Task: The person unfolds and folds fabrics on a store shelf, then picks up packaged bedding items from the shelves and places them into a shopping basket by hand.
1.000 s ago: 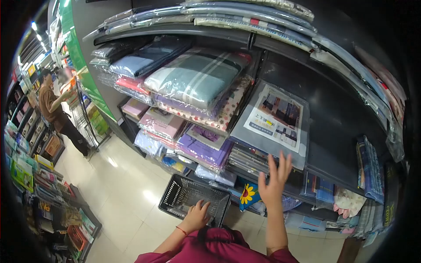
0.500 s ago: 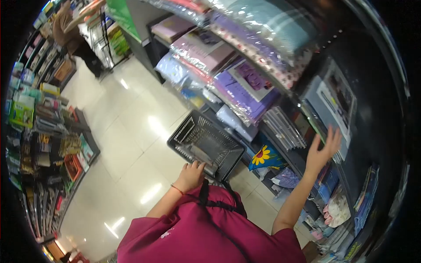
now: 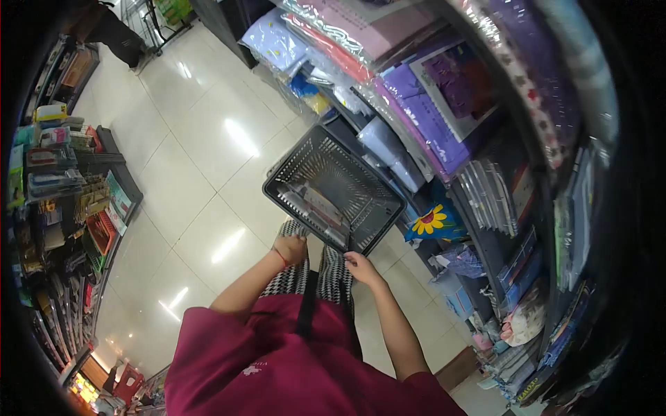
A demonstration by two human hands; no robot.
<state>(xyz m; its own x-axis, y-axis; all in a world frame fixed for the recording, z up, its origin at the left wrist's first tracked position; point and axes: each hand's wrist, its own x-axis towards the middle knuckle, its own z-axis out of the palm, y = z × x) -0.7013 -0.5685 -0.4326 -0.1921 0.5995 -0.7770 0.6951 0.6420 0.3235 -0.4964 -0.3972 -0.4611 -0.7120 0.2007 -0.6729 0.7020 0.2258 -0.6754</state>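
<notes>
Near: wearer in maroon top (image 3: 291,360) and checked trousers (image 3: 297,277). R hand (image 3: 359,266) now at basket's near rim; approx. 0.5 s ago it was out at the shelf beside the grey flat packs, so withdrawn since. L hand (image 3: 291,248) was by the basket then too, but fingers are now more tightly curled.

Count: 2 hands, 1 black basket (image 3: 378,197), 1 wrapped flat pack (image 3: 320,206) visible inside it, lying vs. the near-left side.

Pose: both forearms reach fwd., elbows bent, hands apart either side of the near rim. L: fingers curled in, red cord (image 3: 282,258) (qty 1) at wrist; whether clamped on anything, cannot tell. R: fingertips bent in at rim; cannot confirm a firm grip. Basket is directly ahead of wearer's legs, between hands and shelving.

Beyond, R side: 1 yellow flower (image 3: 429,220) on blue fabric, just beside basket; purple pack (image 3: 427,114) above, qty of stacked packs unclear.

Far, upper L: 1 other person, dark trousers (image 3: 114,36) mainly in view (torso showed approx. 0.5 s ago), near 1 cart (image 3: 156,24), partly cut off.
</notes>
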